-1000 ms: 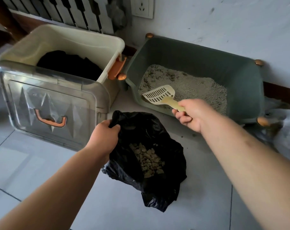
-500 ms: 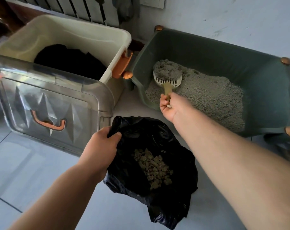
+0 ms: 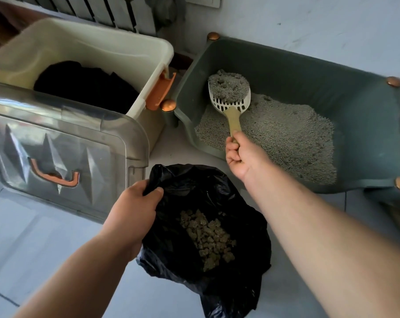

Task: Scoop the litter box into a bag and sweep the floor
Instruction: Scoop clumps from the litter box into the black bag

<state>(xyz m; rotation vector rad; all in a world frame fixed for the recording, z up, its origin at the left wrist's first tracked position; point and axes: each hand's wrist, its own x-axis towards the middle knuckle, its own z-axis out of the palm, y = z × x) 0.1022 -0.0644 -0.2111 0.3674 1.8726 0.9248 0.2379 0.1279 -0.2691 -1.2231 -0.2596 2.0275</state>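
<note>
A green litter box point(image 3: 309, 72) with grey litter point(image 3: 290, 134) stands against the wall at the right. My right hand point(image 3: 242, 157) grips the handle of a cream slotted scoop point(image 3: 231, 102), which is raised over the box's left end and heaped with grey litter. On the floor in front lies an open black bag point(image 3: 194, 187) holding brownish clumps point(image 3: 208, 237). My left hand point(image 3: 134, 210) holds the bag's left rim and keeps it open.
A cream storage bin point(image 3: 116, 49) with dark cloth inside stands to the left of the litter box. Its clear lid point(image 3: 63, 143) with an orange handle leans against the bin's front. Pale floor tiles point(image 3: 34, 237) lie to the lower left; a radiator point(image 3: 91, 10) is behind.
The scoop, empty a second ago, has dug into the litter's left end and risen loaded. My right hand has turned palm up. My left hand keeps its hold on the bag.
</note>
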